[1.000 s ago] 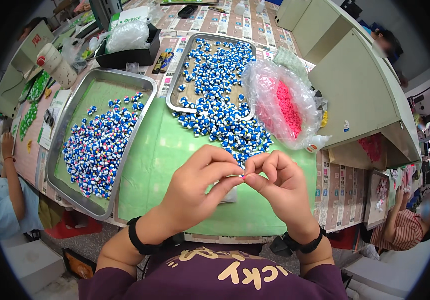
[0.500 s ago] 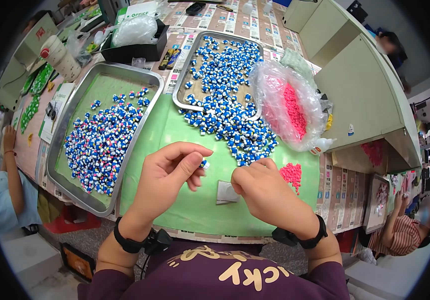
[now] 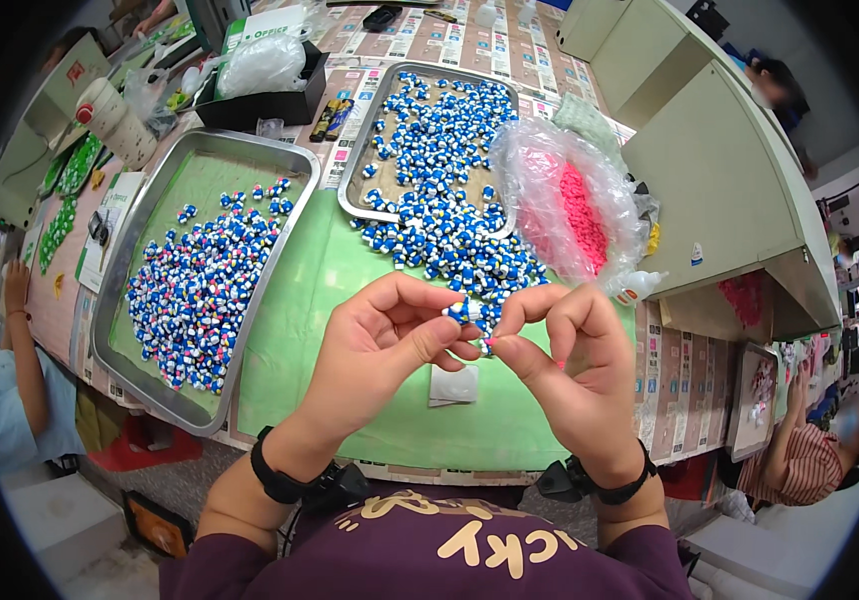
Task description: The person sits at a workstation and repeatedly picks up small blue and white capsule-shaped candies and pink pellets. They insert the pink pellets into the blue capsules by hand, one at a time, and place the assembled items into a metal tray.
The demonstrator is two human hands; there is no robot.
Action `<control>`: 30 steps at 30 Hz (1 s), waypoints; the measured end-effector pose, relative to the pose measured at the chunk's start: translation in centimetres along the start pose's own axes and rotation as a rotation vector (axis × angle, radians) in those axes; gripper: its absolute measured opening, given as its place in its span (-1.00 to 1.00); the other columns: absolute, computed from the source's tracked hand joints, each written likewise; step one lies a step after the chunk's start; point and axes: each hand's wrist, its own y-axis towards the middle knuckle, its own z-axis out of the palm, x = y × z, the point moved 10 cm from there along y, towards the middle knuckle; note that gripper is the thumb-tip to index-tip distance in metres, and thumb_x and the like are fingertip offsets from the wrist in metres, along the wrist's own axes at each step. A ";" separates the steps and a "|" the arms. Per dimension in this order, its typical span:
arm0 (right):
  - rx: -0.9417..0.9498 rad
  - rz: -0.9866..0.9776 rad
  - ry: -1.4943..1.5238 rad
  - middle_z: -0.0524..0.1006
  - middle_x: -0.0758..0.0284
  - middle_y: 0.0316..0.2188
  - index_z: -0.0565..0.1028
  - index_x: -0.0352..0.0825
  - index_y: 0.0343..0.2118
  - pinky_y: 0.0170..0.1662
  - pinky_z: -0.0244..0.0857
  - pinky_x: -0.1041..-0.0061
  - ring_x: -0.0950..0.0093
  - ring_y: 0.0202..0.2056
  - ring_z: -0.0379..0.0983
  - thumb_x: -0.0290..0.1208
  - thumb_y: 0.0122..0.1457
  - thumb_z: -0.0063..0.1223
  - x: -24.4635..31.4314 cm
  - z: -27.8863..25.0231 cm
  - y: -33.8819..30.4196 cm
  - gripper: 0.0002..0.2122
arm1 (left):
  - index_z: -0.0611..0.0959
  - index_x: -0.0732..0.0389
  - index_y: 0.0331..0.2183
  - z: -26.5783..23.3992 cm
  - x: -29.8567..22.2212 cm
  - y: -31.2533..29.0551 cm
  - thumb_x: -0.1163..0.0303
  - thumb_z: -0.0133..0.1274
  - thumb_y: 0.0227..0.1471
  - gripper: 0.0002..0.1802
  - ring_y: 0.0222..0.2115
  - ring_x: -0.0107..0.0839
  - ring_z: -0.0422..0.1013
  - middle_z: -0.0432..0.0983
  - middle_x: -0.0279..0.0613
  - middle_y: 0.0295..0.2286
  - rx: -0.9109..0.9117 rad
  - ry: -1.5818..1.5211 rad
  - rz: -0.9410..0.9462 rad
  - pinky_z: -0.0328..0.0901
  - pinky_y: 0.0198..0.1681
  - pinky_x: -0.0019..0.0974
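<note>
Between the thumb and fingers of my left hand [image 3: 385, 335] is a small blue-and-white figurine [image 3: 463, 311]. Close beside it, my right hand [image 3: 580, 365] pinches a tiny pink piece [image 3: 491, 345] between thumb and index finger. The two hands nearly meet over the green mat [image 3: 350, 425]. Just below the fingertips lies a small whitish square pad [image 3: 455, 384]. A heap of similar blue-and-white figurines [image 3: 450, 245] spreads over the mat beyond my hands. My right hand covers the spot of the loose pink pile.
At left a metal tray [image 3: 307, 165] holds many figurines with pink bits on them. A second metal tray [image 3: 355, 190] stands at the back. An open plastic bag [image 3: 530, 190] of pink pieces and a white bottle [image 3: 640, 287] lie at right, beside a pale cabinet [image 3: 725, 185].
My left hand has moved right and raised the figurine. My right hand has lifted from beside the pad, turned, and now holds a pink piece near the figurine. The pink pile is now hidden.
</note>
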 end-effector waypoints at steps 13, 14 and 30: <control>-0.109 -0.072 -0.164 0.48 0.29 -0.37 0.24 -0.30 -0.47 -0.26 0.28 0.58 0.58 -0.33 0.39 -0.68 0.08 0.15 0.3 -0.3 -0.5 -0.74 | 0.59 0.31 -0.30 2.1 -3.4 -1.8 0.67 0.23 -0.08 -0.77 -0.31 -0.40 0.54 0.57 -0.12 -0.32 -0.108 0.498 0.515 0.45 -0.26 -0.41; -0.100 -0.052 -0.146 0.46 0.31 -0.38 0.24 -0.30 -0.47 -0.25 0.27 0.58 0.58 -0.33 0.38 -0.66 0.07 0.18 0.0 -0.3 -0.6 -0.73 | 0.59 0.31 -0.32 2.5 -3.8 -2.0 0.68 0.24 -0.10 -0.77 -0.33 -0.38 0.54 0.57 -0.11 -0.34 -0.099 0.568 0.569 0.45 -0.29 -0.41; 0.022 0.161 -0.746 0.41 0.35 -0.56 0.33 -0.32 -0.49 -0.26 0.26 0.45 0.46 -0.44 0.41 -0.63 -0.01 0.16 -5.0 -10.1 -2.8 -0.82 | 0.46 0.26 -0.37 -12.1 -11.1 -9.2 0.73 0.07 -0.03 -0.81 -0.41 -0.55 0.29 0.36 -0.29 -0.38 -0.591 1.021 0.682 0.24 -0.30 -0.51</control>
